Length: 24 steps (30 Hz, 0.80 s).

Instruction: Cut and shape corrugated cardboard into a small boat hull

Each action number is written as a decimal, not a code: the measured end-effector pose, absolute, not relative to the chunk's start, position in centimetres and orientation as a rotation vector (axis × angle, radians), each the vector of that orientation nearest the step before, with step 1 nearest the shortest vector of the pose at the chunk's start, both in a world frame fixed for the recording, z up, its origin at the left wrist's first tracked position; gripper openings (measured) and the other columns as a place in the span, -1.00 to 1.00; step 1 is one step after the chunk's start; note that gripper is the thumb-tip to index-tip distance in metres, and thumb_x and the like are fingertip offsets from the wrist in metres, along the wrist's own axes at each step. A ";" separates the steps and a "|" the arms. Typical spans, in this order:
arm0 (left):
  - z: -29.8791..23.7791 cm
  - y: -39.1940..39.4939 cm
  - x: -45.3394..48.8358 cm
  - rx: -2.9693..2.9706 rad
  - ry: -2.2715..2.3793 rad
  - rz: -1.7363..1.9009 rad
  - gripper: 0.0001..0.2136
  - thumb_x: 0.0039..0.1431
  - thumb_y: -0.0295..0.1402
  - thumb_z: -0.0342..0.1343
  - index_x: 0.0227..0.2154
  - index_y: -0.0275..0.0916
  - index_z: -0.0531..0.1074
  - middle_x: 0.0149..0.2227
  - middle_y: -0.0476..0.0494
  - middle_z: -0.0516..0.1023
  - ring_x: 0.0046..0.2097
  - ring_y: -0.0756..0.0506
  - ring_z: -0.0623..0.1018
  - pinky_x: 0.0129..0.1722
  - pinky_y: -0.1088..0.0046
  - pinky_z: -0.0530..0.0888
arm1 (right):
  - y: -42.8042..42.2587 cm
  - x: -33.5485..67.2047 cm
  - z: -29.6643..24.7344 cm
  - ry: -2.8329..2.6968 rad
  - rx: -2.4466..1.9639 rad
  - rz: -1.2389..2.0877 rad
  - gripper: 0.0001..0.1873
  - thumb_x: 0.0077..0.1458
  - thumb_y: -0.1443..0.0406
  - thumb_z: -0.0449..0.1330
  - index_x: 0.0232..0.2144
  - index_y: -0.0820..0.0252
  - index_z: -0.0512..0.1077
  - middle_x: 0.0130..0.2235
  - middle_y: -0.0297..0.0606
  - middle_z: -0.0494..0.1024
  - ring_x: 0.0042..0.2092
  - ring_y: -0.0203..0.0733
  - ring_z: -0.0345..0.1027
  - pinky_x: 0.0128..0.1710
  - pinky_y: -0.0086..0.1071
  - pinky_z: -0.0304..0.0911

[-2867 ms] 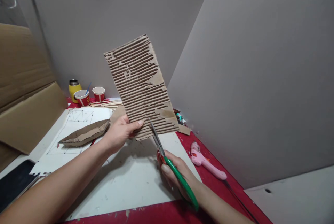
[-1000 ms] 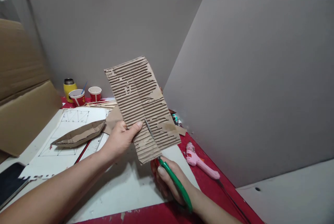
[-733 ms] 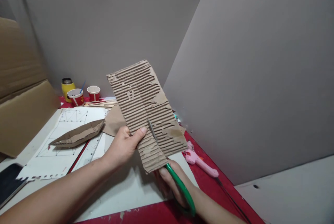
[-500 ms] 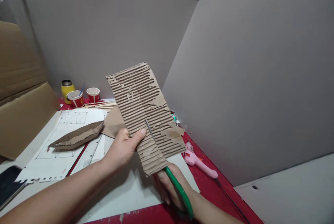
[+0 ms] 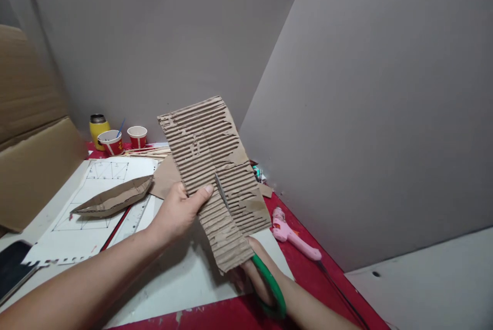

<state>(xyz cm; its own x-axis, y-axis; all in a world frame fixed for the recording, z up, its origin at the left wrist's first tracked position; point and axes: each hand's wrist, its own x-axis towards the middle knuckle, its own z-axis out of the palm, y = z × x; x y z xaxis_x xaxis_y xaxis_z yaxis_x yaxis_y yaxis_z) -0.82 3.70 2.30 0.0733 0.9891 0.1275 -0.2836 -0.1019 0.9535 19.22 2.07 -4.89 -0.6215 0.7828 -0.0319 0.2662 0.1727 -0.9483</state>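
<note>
My left hand (image 5: 177,210) grips the left edge of a ribbed, peeled corrugated cardboard piece (image 5: 208,150) held upright above the table, thumb pressed on its front. My right hand (image 5: 257,274) is closed on green-handled scissors (image 5: 269,283), mostly hidden behind the cardboard's lower flap. The blade tip (image 5: 220,191) shows in a slit that runs up the middle of the cardboard from its bottom edge. The strip left of the slit hangs lower than the right part.
A folded cardboard boat shape (image 5: 111,199) lies on a gridded white sheet (image 5: 100,176). A pink glue gun (image 5: 295,235) rests on the red table at right. Two red paper cups (image 5: 137,136), a yellow jar (image 5: 97,125) and wooden sticks (image 5: 148,152) stand behind. Grey boards enclose the space.
The scissors have worked from the cardboard's bottom edge up toward its middle. The slit has grown longer, and the cardboard sits lower over my right hand.
</note>
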 end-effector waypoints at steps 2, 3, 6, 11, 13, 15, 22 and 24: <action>2.2 3.6 -0.7 1.099 0.868 1.348 -0.77 0.10 -0.22 0.23 -0.32 -0.32 0.54 -0.26 -0.18 0.63 -0.23 -0.14 0.58 -0.19 0.32 0.50 | 1.9 19.3 -5.3 -1.934 -0.964 1.498 -0.50 0.19 -0.07 0.04 -0.57 0.17 0.27 -0.67 -0.43 0.21 -0.64 -0.34 0.13 -0.65 -0.46 0.08; 2.2 3.7 -0.8 1.078 0.861 1.351 -0.76 0.10 -0.22 0.23 -0.30 -0.32 0.54 -0.25 -0.19 0.64 -0.22 -0.15 0.58 -0.17 0.30 0.50 | 1.9 19.3 -5.6 -1.907 -0.951 1.516 -0.49 0.20 -0.08 0.03 -0.56 0.18 0.27 -0.69 -0.45 0.19 -0.67 -0.36 0.10 -0.67 -0.47 0.06; 2.4 3.7 -0.8 1.007 0.839 1.345 -0.75 0.09 -0.22 0.24 -0.28 -0.32 0.54 -0.24 -0.20 0.64 -0.20 -0.15 0.59 -0.12 0.28 0.50 | 1.8 19.4 -6.1 -1.849 -0.943 1.566 -0.50 0.17 -0.11 0.04 -0.47 0.20 0.35 -0.70 -0.48 0.16 -0.71 -0.37 0.05 -0.71 -0.48 0.02; 2.7 3.6 -0.8 0.981 0.829 1.357 -0.72 0.08 -0.20 0.24 -0.24 -0.31 0.55 -0.23 -0.19 0.64 -0.22 -0.16 0.59 -0.16 0.30 0.52 | 2.0 19.6 -5.4 -1.889 -0.975 1.560 -0.47 0.14 -0.14 0.08 -0.48 0.20 0.36 -0.71 -0.46 0.17 -0.71 -0.37 0.07 -0.70 -0.47 0.02; 2.7 3.8 -1.1 1.050 0.877 1.422 -0.70 0.12 -0.15 0.20 -0.23 -0.30 0.56 -0.19 -0.18 0.64 -0.17 -0.16 0.58 -0.17 0.34 0.51 | 2.0 19.5 -5.1 -1.864 -0.934 1.634 -0.45 0.16 -0.16 0.04 -0.50 0.19 0.31 -0.71 -0.48 0.15 -0.69 -0.37 0.08 -0.64 -0.46 0.12; 2.8 4.2 -1.6 1.134 0.944 1.478 -0.68 0.14 -0.12 0.18 -0.24 -0.30 0.56 -0.16 -0.18 0.63 -0.14 -0.17 0.57 -0.18 0.36 0.51 | 2.0 19.2 -4.9 -1.794 -0.848 1.761 -0.41 0.15 -0.22 -0.01 -0.45 0.19 0.28 -0.67 -0.49 0.17 -0.67 -0.38 0.09 -0.56 -0.43 0.22; 4.1 6.5 -5.3 1.077 0.957 1.541 -0.61 0.00 -0.15 0.30 -0.19 -0.34 0.55 -0.23 -0.22 0.66 -0.16 -0.24 0.61 -0.10 0.23 0.52 | 0.7 21.6 -2.9 -1.919 -0.847 1.918 -0.28 0.09 -0.32 -0.13 -0.32 0.21 0.31 -0.63 -0.45 0.22 -0.63 -0.36 0.11 -0.50 -0.38 0.31; 4.5 6.6 -6.1 1.116 0.899 1.496 -0.62 0.01 -0.17 0.30 -0.16 -0.32 0.55 -0.20 -0.24 0.65 -0.15 -0.24 0.61 -0.08 0.20 0.51 | 0.2 23.4 -1.7 -2.000 -0.985 1.805 -0.26 0.03 -0.35 -0.09 -0.36 0.20 0.34 -0.63 -0.38 0.25 -0.62 -0.30 0.16 -0.54 -0.37 0.29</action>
<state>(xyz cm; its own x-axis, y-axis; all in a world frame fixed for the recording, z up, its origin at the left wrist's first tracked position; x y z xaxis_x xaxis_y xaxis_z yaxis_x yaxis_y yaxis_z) -6.10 6.65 4.54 -0.0507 0.9794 0.1953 -0.2876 -0.2016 0.9363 23.44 0.16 -1.73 -0.7317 0.6396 -0.2359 0.3001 -0.0084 -0.9539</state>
